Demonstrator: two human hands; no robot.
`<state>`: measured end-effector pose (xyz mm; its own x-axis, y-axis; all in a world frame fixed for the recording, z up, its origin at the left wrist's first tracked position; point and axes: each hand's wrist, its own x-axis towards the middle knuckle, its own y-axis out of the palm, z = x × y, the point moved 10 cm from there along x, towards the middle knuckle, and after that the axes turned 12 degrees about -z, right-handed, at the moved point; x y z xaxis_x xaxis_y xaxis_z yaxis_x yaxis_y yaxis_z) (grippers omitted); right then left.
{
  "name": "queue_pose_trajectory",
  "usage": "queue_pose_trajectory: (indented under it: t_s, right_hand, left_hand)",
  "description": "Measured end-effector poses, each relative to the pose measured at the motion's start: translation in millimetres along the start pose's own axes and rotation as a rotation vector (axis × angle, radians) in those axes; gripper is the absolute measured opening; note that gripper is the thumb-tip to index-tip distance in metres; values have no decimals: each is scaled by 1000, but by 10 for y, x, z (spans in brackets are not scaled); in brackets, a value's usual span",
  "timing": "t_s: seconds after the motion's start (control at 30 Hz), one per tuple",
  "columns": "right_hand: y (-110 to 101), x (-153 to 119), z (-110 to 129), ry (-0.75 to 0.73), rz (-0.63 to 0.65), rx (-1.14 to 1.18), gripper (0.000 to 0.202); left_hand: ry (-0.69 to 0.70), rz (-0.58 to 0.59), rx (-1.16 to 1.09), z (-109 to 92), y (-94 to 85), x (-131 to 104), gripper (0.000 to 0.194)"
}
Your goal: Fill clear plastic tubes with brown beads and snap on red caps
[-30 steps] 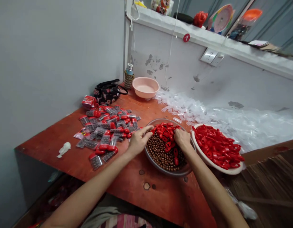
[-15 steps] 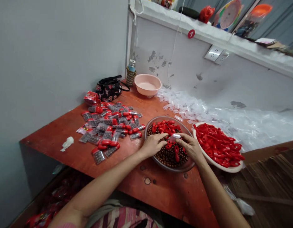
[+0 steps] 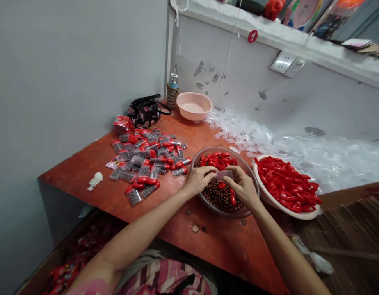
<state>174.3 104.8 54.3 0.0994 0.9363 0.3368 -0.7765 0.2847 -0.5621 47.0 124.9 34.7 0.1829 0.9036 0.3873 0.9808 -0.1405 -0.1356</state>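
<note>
Above a grey bowl (image 3: 255,176) I hold a small clear plastic case (image 3: 224,176) level between my hands. My left hand (image 3: 199,182) is closed, its thumb and fingertips at the case's left end. The right end is pinched by my right hand (image 3: 242,186). Brown beads (image 3: 218,200) fill the bowl below, with red plastic caps (image 3: 218,159) heaped on their far side. A few loose red caps lie on the beads under my hands.
Filled cases with red caps (image 3: 146,155) lie piled on the red table (image 3: 174,221) at left. A white basin (image 3: 295,215) of red caps stands right. Behind are clear cases (image 3: 251,131), a pink basin (image 3: 194,116), a bag (image 3: 144,112) and a bottle (image 3: 172,88).
My left fingers have closed onto the left end of the clear case, which my right hand was holding alone. The case has turned level. The view has shifted slightly.
</note>
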Motion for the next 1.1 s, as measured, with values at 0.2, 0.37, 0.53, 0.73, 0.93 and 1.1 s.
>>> queue_pose_trajectory:
  t_s: [0.2, 0.37, 0.53, 0.73, 0.93, 1.1]
  right_hand:
    - [225, -197, -55, -270, 418, -644, 14]
    - [503, -271, -334, -159, 422, -650, 16]
    - [824, -217, -325, -125, 398, -425, 20]
    - [592, -197, -409, 259, 259, 309, 17]
    - [475, -217, -460, 406, 124, 670, 30]
    - [297, -160, -374, 228, 86, 420, 31]
  left_hand:
    - [53, 23, 60, -52, 27, 10, 14]
    - [-12, -107, 31, 32, -102, 29, 17]
    - [-87, -177, -46, 229, -140, 13, 25]
    - [-103, -193, -87, 245, -160, 17, 34]
    - [24, 46, 92, 0, 50, -39, 32]
    - [45, 109, 123, -24, 116, -35, 23]
